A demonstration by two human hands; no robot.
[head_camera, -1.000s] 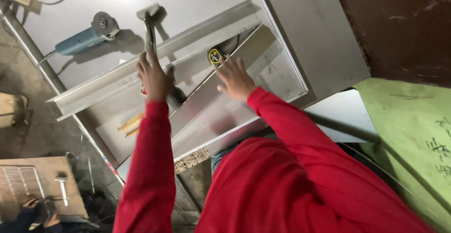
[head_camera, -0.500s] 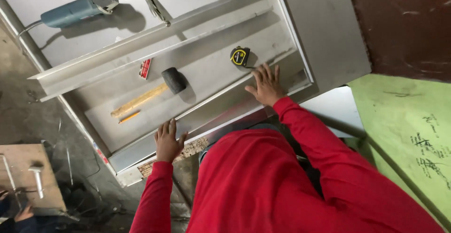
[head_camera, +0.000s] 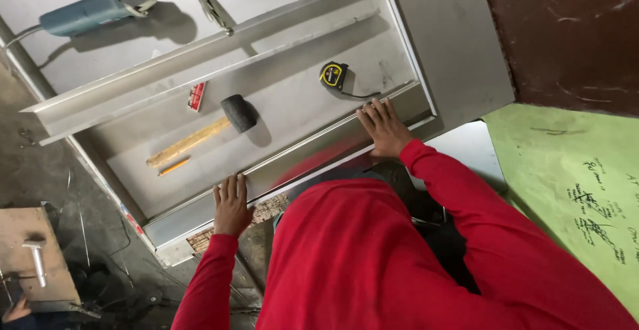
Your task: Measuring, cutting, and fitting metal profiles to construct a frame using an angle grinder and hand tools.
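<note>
A: Hands? Grip?

B: Left hand [head_camera: 231,205] flat on near edge of steel channel [head_camera: 319,145], fingers spread, nothing clasped. Right hand [head_camera: 385,127] same, palm down further along the rim, fingers extended, pressing not gripping. Channel lying along the near side of the metal table [head_camera: 459,44].

A: Risks?

B: Prob. a sharp sheet edge under bare fingers; could cut if slid. Channel could tip or slip off table edge w/ uneven push. Rubber mallet [head_camera: 200,134] and tape measure [head_camera: 334,75] loose just beyond, could roll or get knocked. Angle grinder [head_camera: 90,10] cord trailing off the far end, snag hazard.

A: Labels, pkgs?

B: Small red rectangular item [head_camera: 196,96] beside mallet head, maybe a pack. Pencil [head_camera: 173,166] near handle. Green board [head_camera: 572,190] at right w/ dark handwriting; not legible enough.
</note>
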